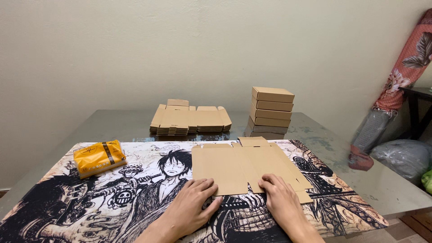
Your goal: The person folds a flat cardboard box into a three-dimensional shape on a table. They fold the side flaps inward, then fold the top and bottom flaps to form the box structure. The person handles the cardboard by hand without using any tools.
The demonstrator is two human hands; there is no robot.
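A flat, unfolded brown cardboard box blank lies on a printed black-and-white cartoon mat. My left hand rests flat on the mat with its fingertips at the blank's near left edge. My right hand lies palm down, its fingers touching the blank's near edge at the middle. Neither hand grips anything.
A stack of flat box blanks lies at the back of the glass table. To its right stands a stack of folded brown boxes. A yellow packet sits on the mat's left. A grey bag lies beyond the table's right edge.
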